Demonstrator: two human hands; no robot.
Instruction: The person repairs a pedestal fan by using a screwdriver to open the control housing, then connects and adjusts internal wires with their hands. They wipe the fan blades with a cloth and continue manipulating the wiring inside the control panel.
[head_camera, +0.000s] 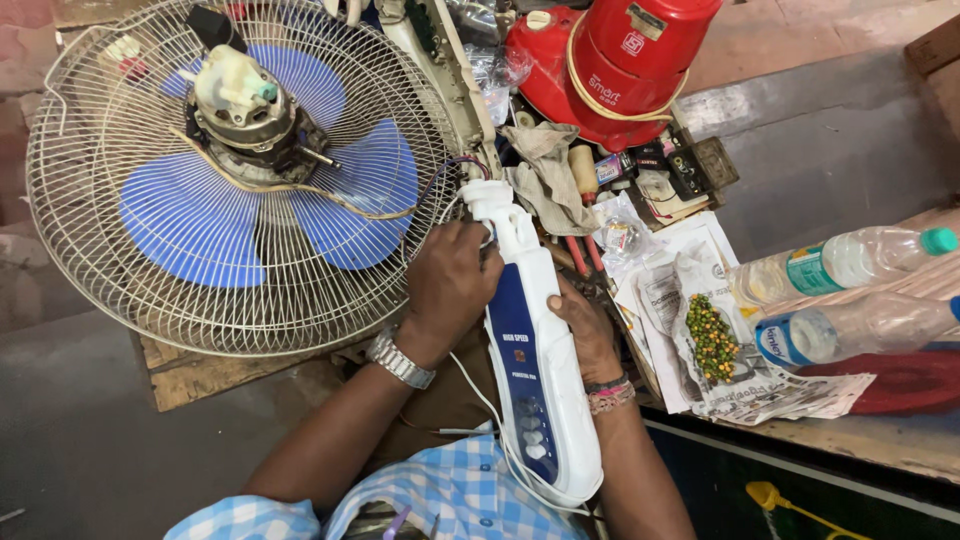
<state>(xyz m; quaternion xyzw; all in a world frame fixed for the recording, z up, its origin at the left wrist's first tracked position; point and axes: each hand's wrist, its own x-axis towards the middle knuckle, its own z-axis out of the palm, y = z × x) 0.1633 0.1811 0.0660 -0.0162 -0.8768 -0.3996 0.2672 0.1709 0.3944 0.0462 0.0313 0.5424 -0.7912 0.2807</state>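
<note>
I saw the fan's white-and-blue stand (535, 375) lying across my lap, its long axis running from my chest up toward the fan cage (230, 170). My left hand (450, 285) was curled closed around its upper neck; my right hand (585, 330) cupped its right edge, fingers partly bent.
</note>
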